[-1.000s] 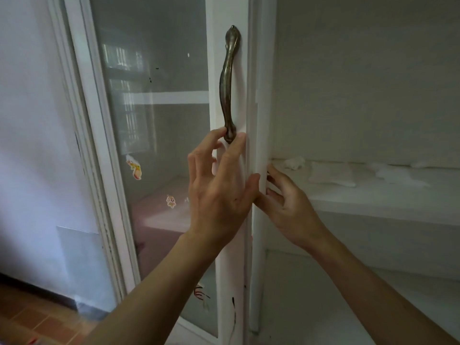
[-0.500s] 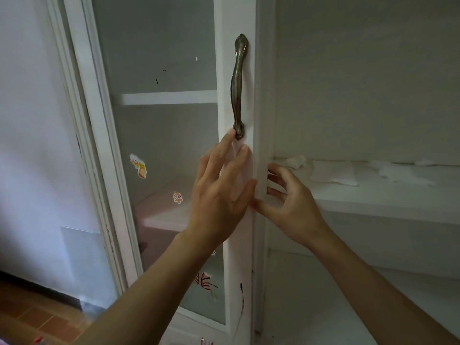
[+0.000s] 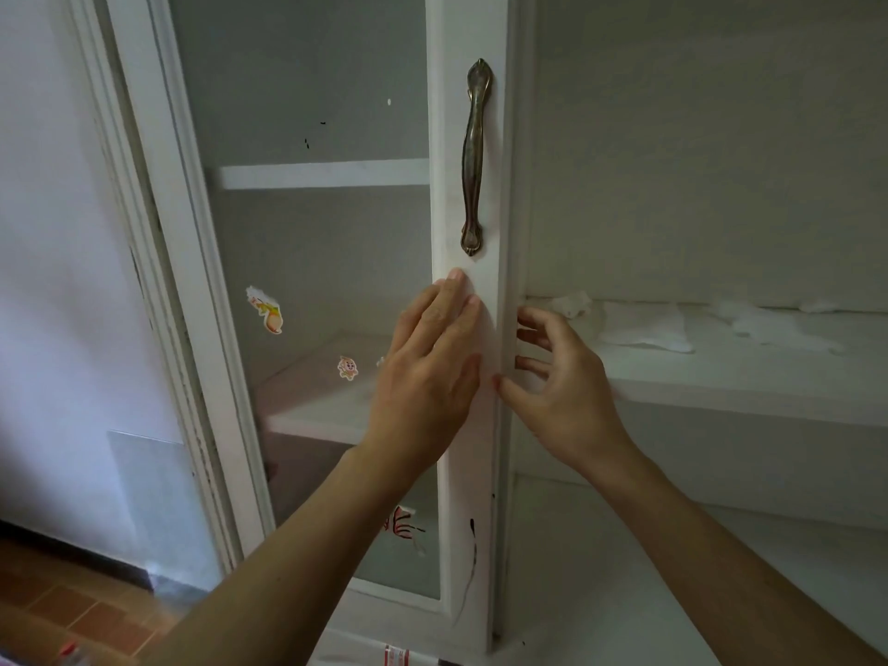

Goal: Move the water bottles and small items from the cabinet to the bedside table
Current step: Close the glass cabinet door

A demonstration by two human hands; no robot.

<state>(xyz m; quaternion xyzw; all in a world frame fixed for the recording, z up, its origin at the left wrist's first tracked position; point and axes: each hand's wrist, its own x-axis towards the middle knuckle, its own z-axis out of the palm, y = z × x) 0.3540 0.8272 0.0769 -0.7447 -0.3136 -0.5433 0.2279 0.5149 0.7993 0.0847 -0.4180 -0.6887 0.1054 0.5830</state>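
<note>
Your left hand (image 3: 427, 372) is lying flat on the white frame of the door (image 3: 468, 300), just below the handle (image 3: 474, 158), with the fingers straight and close together, so it is pressing and not gripping anything. Your right hand (image 3: 560, 391) is staying at the free edge of the same door; its thumb is touching the edge and the fingers (image 3: 531, 324) are reaching loosely curled behind it, spread apart, but I cannot tell if they are really holding the edge. The door has a glass pane (image 3: 307, 262) with small stickers (image 3: 265, 311) on it, and through the glass you are seeing two shelves inside the cabinet (image 3: 672, 161). On the right, the cabinet is standing open, and its shelf (image 3: 740, 382) is carrying only some white crumpled paper (image 3: 644, 326), lying near the back wall. No water bottles are showing in this view, so their place I cannot tell. At the bottom left, a wooden floor (image 3: 72, 612) is showing beside the white wall (image 3: 53, 281).
</note>
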